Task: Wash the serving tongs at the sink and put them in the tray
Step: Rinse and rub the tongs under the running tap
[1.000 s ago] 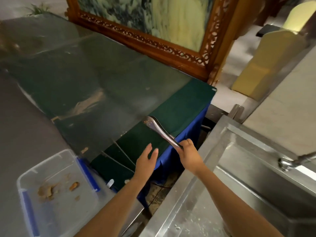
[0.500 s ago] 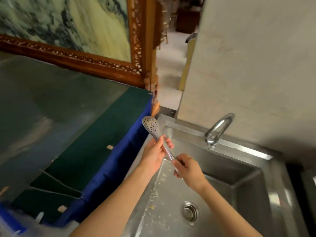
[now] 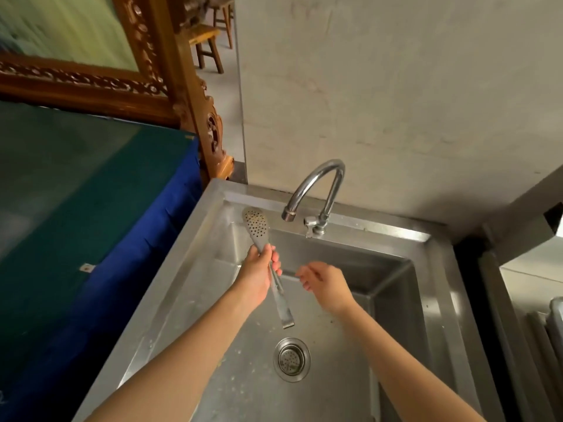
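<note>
The metal serving tongs [image 3: 256, 226] have a perforated spoon-shaped head and a long flat handle. My left hand [image 3: 257, 274] grips them around the middle, head pointing up and away, over the steel sink [image 3: 438, 300]. The handle end hangs down above the basin near the drain [image 3: 291, 359]. My right hand [image 3: 324, 286] hovers just right of the tongs with its fingers loosely apart and nothing in it. The chrome tap [image 3: 316, 190] arches above and to the right of the tongs' head; no water runs from it. No tray is in view.
A table with a green top and blue skirt [image 3: 100, 226] stands left of the sink. A carved wooden frame [image 3: 170, 74] stands behind it. A bare concrete wall [image 3: 396, 86] backs the tap. Food specks dot the basin floor. Steel equipment sits at the right edge.
The view has swung from the table and plastic tub to the sink. The tongs have passed from my right hand to my left, and my right hand has let go.
</note>
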`<act>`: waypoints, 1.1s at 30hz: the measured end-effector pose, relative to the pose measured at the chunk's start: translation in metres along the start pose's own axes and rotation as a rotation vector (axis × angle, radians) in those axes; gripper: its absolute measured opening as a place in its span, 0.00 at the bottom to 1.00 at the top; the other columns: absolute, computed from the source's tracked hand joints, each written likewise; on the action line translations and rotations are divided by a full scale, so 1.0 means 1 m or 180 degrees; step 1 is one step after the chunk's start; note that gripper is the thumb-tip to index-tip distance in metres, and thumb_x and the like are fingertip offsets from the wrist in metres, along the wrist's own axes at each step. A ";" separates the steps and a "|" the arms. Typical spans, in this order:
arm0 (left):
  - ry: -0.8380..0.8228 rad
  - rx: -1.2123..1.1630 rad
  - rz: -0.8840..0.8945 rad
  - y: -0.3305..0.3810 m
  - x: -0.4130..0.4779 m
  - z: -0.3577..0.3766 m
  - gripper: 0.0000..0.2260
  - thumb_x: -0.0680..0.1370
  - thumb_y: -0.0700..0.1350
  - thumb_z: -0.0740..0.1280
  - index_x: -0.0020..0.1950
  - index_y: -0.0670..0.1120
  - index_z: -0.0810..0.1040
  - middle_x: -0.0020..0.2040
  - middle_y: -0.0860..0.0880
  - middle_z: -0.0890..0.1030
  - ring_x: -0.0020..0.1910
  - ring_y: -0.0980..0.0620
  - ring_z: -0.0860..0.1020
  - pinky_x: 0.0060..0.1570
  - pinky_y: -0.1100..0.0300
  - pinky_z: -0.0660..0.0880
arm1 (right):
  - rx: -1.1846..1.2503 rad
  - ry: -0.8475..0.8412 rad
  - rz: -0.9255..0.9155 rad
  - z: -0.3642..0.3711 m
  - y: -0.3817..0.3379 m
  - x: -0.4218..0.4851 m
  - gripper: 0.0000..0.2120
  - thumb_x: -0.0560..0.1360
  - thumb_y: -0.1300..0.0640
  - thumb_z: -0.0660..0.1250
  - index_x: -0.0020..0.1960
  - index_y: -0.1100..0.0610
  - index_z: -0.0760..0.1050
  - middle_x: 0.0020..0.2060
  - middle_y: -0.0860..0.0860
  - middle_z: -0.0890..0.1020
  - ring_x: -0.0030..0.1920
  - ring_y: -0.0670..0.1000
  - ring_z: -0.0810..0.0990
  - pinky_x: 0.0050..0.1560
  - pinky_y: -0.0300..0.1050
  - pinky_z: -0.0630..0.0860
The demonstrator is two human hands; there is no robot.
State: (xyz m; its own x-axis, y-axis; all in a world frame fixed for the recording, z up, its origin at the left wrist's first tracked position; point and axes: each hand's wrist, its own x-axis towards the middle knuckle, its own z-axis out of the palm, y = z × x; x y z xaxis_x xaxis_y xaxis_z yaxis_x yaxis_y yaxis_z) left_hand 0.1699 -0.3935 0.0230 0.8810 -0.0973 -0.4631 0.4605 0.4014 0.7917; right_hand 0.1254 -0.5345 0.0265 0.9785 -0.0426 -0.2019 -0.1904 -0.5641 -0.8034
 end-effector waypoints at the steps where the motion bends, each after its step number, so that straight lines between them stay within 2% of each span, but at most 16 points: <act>1: 0.0018 0.0131 -0.0018 -0.006 0.006 0.001 0.10 0.82 0.42 0.53 0.41 0.44 0.66 0.32 0.48 0.66 0.27 0.53 0.63 0.31 0.61 0.64 | -0.0169 0.0144 -0.0066 -0.003 0.007 0.011 0.11 0.77 0.63 0.59 0.39 0.61 0.77 0.35 0.56 0.79 0.36 0.52 0.75 0.40 0.42 0.70; 4: 0.0008 0.0421 -0.0085 -0.021 0.022 0.000 0.10 0.82 0.43 0.54 0.41 0.44 0.66 0.30 0.50 0.65 0.21 0.58 0.64 0.25 0.64 0.63 | -0.0827 0.0466 -0.0152 -0.008 0.025 0.047 0.10 0.78 0.58 0.60 0.53 0.61 0.76 0.47 0.58 0.80 0.48 0.57 0.77 0.47 0.48 0.71; 7: -0.0045 0.0509 -0.0148 -0.037 0.033 -0.005 0.10 0.81 0.45 0.55 0.41 0.45 0.67 0.28 0.51 0.65 0.19 0.60 0.62 0.20 0.67 0.61 | -0.1213 0.0528 0.0001 -0.005 0.037 0.078 0.18 0.77 0.55 0.61 0.66 0.57 0.68 0.57 0.59 0.76 0.56 0.60 0.75 0.51 0.51 0.73; 12: -0.0037 0.0724 -0.0058 -0.063 0.044 -0.015 0.10 0.81 0.47 0.56 0.41 0.45 0.68 0.25 0.55 0.66 0.19 0.61 0.60 0.19 0.69 0.57 | -0.1747 0.0362 -0.0177 0.008 0.057 0.109 0.30 0.76 0.61 0.62 0.74 0.56 0.54 0.69 0.58 0.67 0.63 0.61 0.70 0.54 0.53 0.74; 17: -0.0011 0.1070 0.0032 -0.083 0.045 -0.024 0.09 0.80 0.47 0.58 0.41 0.46 0.68 0.26 0.55 0.66 0.19 0.61 0.61 0.19 0.69 0.58 | -0.2245 0.0449 -0.0459 0.019 0.068 0.129 0.29 0.76 0.67 0.59 0.74 0.59 0.52 0.64 0.60 0.71 0.59 0.62 0.73 0.50 0.52 0.74; 20: -0.0003 0.1096 -0.0001 -0.092 0.048 -0.029 0.09 0.80 0.47 0.58 0.41 0.46 0.68 0.25 0.56 0.67 0.19 0.61 0.62 0.19 0.69 0.58 | -0.2414 0.0591 -0.0743 0.019 0.073 0.136 0.27 0.76 0.69 0.59 0.73 0.62 0.56 0.61 0.62 0.73 0.58 0.62 0.73 0.50 0.52 0.73; 24: -0.0093 0.1131 -0.0025 -0.098 0.054 -0.036 0.09 0.80 0.48 0.58 0.41 0.47 0.69 0.23 0.57 0.68 0.20 0.61 0.63 0.19 0.69 0.60 | -0.2559 0.0678 -0.1194 0.017 0.079 0.140 0.24 0.74 0.69 0.63 0.69 0.70 0.63 0.53 0.66 0.78 0.52 0.65 0.77 0.45 0.54 0.76; 28: -0.0126 0.1212 0.0008 -0.103 0.059 -0.039 0.09 0.80 0.49 0.58 0.41 0.48 0.69 0.24 0.57 0.68 0.20 0.62 0.63 0.19 0.69 0.61 | -0.2610 0.0555 -0.1161 0.015 0.083 0.144 0.23 0.79 0.65 0.56 0.73 0.65 0.55 0.60 0.63 0.74 0.59 0.61 0.72 0.54 0.51 0.70; 33: -0.0131 0.1191 -0.0007 -0.108 0.060 -0.042 0.09 0.80 0.48 0.58 0.41 0.47 0.69 0.27 0.55 0.67 0.20 0.61 0.62 0.20 0.69 0.60 | -0.2525 0.0583 -0.1225 0.010 0.077 0.143 0.20 0.81 0.61 0.54 0.71 0.66 0.60 0.57 0.64 0.75 0.57 0.62 0.73 0.53 0.54 0.71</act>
State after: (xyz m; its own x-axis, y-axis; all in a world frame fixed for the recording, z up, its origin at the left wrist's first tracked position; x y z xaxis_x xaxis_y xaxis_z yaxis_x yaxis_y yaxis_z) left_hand 0.1686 -0.4045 -0.1073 0.8800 -0.1372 -0.4546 0.4637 0.0413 0.8850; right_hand 0.2502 -0.5757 -0.0695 0.9735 0.1744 0.1482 0.1977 -0.9670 -0.1606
